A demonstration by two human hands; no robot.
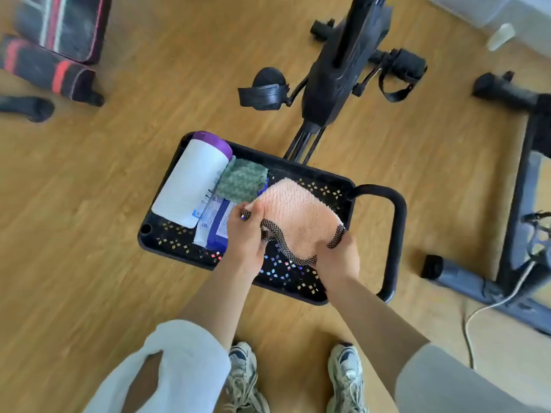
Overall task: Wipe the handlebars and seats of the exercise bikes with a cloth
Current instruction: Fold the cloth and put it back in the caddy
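Observation:
A fluffy pink cloth [298,216] with a black-and-white checked border is held over a black perforated cart tray [325,178]. My left hand [244,234] grips its left edge and my right hand [337,257] grips its lower right corner. A black exercise bike [340,70] stands just beyond the tray, with its pedals showing on both sides; its seat and handlebars are out of view. Part of a second bike's base frame [518,186] lies at the right.
In the tray lie a white canister with a purple lid [193,180], a green cloth [241,183] and a blue-and-white wipes pack [214,222]. The cart's black handle [393,234] sticks out right. A padded bench [59,34] is at top left, a white cable [489,308] at right.

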